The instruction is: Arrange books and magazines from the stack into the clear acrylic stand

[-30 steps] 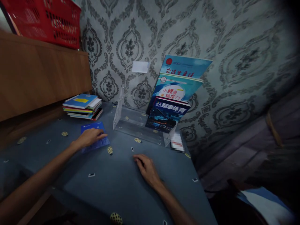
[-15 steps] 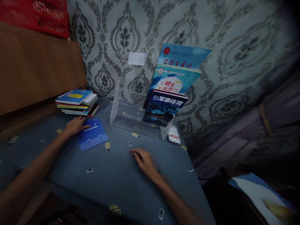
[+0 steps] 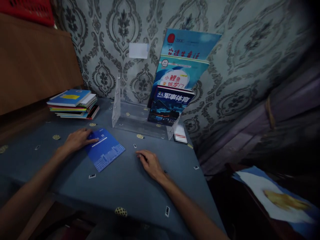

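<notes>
A blue book with a white title strip and pale building drawings lies flat on the table. My left hand grips its upper left corner, thumb on the cover and the other fingers along the edge; what lies beneath them is hidden. Loosely curled on the tabletop, my right hand holds nothing, with a gap between thumb and forefinger. Behind it stands a clear acrylic book rack. Leaning in the rack's right side are a dark magazine, a turquoise picture book and a taller blue book.
A stack of books sits at the table's back left, beside a wooden cabinet topped by a red basket. A small blurred-out object lies by the rack's right end. Purple curtains hang at right, above another book.
My left hand has drawn the blue book nearer and to the right, turning it slightly. The right hand stays at its place on the table while the view has shifted a little.
</notes>
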Action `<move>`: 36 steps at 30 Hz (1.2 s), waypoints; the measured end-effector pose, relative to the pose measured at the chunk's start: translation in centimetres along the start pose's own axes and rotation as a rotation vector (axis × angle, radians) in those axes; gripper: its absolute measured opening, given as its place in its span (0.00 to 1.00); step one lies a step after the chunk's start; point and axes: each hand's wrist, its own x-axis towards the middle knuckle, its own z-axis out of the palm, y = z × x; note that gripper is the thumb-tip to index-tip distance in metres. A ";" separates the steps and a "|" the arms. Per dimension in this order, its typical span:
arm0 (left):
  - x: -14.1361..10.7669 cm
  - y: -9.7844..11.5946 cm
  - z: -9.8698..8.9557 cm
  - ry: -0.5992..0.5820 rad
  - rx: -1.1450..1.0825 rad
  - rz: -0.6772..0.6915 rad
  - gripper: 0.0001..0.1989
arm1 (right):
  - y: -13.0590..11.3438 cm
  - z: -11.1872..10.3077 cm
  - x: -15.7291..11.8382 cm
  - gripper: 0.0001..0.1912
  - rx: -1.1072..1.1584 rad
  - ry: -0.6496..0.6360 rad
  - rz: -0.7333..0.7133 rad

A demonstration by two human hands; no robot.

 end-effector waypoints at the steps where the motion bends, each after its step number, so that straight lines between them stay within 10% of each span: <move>1: -0.3 0.5 0.0 -0.005 0.015 -0.006 0.32 | -0.1 0.0 0.0 0.17 0.000 0.017 0.003; 14: -3.0 6.0 0.5 0.014 0.117 0.058 0.30 | -1.2 -0.2 0.1 0.15 0.038 0.227 -0.038; 36: -5.7 10.1 3.0 0.030 -0.045 0.222 0.22 | -2.3 0.2 -0.5 0.13 -0.242 0.029 -0.314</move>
